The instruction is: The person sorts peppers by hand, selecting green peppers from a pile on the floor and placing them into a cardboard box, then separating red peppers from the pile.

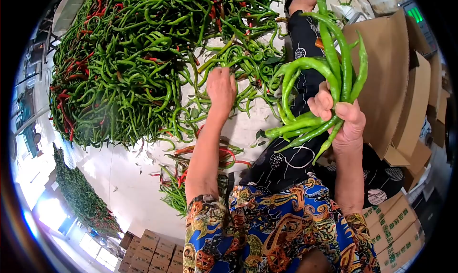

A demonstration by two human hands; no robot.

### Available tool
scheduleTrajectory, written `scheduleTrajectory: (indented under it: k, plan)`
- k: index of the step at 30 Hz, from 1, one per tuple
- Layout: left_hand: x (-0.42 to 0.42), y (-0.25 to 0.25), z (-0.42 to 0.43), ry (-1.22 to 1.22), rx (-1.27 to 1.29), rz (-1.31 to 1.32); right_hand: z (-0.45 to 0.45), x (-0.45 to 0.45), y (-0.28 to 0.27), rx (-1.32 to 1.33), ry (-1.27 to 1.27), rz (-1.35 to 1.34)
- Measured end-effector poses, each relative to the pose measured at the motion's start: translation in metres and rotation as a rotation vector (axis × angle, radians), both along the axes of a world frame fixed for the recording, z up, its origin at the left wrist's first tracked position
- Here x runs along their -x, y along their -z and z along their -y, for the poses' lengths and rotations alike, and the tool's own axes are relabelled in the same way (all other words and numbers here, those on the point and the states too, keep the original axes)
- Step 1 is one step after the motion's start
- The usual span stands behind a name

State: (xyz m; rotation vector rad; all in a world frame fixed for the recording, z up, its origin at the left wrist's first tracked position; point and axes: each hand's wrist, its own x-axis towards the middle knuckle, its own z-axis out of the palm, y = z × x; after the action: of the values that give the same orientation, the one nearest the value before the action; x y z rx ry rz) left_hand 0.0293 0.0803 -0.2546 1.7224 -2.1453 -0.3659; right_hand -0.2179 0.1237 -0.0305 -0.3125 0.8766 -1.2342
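Observation:
My right hand [339, 113] is raised and closed round a bunch of several long green chili peppers [344, 68]. Their ends stick out above and below the fingers, and some curl to the left. My left hand [222, 89] reaches down to loose green chili peppers [248, 65] on the pale surface [238, 130]. Its back faces me with the fingers curled under, so I cannot make out what they hold. A small group of green and red chili peppers [179, 187] lies beside my left forearm.
A large heap of green chili peppers [138, 72], mixed with red ones, fills the upper left. Another long heap [83, 192] lies at the lower left. An open cardboard box [381, 82] stands to the right. Stacked cartons [393, 230] are at the lower right, with more cartons [152, 251] at the bottom left.

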Motion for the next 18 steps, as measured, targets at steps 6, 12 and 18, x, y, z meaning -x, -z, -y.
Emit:
scheduleTrajectory:
  k: [6, 12, 18]
  plan:
    - [0.020, 0.060, 0.058, 0.181, -0.105, 0.368, 0.000, 0.010, 0.006, 0.018, -0.059, 0.052]
    - [-0.032, -0.015, 0.064, -0.197, -0.307, -0.589, -0.001, 0.008, 0.009, 0.076, -0.024, 0.066]
    - [-0.035, 0.048, -0.047, -0.119, -0.438, 0.005, 0.001, -0.003, -0.002, 0.000, -0.091, -0.053]
